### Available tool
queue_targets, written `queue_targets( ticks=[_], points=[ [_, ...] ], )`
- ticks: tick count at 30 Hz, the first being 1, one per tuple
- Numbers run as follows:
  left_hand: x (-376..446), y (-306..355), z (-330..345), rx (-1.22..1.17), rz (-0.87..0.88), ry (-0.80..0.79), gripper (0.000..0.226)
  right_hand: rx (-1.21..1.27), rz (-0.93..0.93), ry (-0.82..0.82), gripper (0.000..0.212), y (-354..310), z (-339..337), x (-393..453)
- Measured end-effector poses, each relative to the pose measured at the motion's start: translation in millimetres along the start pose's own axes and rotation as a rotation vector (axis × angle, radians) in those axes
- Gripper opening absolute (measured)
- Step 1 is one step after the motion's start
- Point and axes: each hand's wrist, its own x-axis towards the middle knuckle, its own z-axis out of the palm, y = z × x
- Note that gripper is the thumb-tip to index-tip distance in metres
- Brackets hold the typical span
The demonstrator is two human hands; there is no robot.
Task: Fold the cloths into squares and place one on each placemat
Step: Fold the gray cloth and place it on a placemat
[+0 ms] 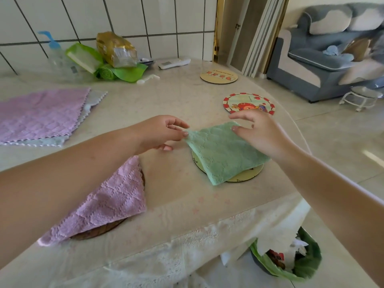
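A green cloth (224, 154), folded into a square, lies on a round yellow placemat (247, 176) near the table's right edge. My left hand (162, 132) reaches in from the left, its thumb tip touching the cloth's left corner and its fingers loosely spread. My right hand (259, 132) hovers over the cloth's far right corner with the thumb on its edge and fingers relaxed. A folded pink cloth (110, 202) lies on a dark round placemat (99, 230), partly hidden by my left forearm. Farther back are a red-rimmed placemat (249, 103) and a tan placemat (219, 76), both bare.
An unfolded pink cloth (41, 113) lies on a pale blue cloth (96, 96) at the table's left. Along the tiled wall stand a pump bottle (55, 53), green bags (116, 72), a gold packet (116, 49) and a remote (173, 63). A bin (291, 258) stands below the table's rounded right edge.
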Motion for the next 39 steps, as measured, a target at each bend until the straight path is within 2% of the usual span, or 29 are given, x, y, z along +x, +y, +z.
queue_targets(
  ticks=[6,12,17,21,24,27,31,35,39],
  points=[
    [-23,-10,-41,-0.153,0.0,0.047,0.028,0.072,-0.079,-0.085,0.03,-57,29,14],
    [-58,-46,-110,-0.188,-0.037,0.201,0.023,0.111,-0.174,-0.173,0.026,-121,91,51],
    [-94,-93,-181,-0.169,-0.093,0.333,0.017,0.101,-0.311,-0.334,0.025,-186,158,78],
    [-111,-134,-241,0.055,-0.143,0.482,0.02,0.029,-0.385,-0.439,0.031,-238,219,99],
    [-110,-166,-279,0.38,-0.093,0.612,0.02,-0.11,-0.421,-0.484,0.035,-265,261,112],
    [-106,-191,-304,0.644,-0.02,0.572,0.022,-0.263,-0.479,-0.492,0.029,-275,293,118],
    [-102,-200,-316,0.834,0.058,0.515,0.027,-0.425,-0.637,-0.39,0.031,-278,308,123],
    [-98,-200,-318,0.948,0.101,0.54,0.027,-0.602,-0.78,-0.258,0.023,-281,313,124],
    [-95,-203,-321,1.0,0.085,0.616,0.038,-0.566,-0.726,-0.188,0.021,-290,312,136]
  ],
)
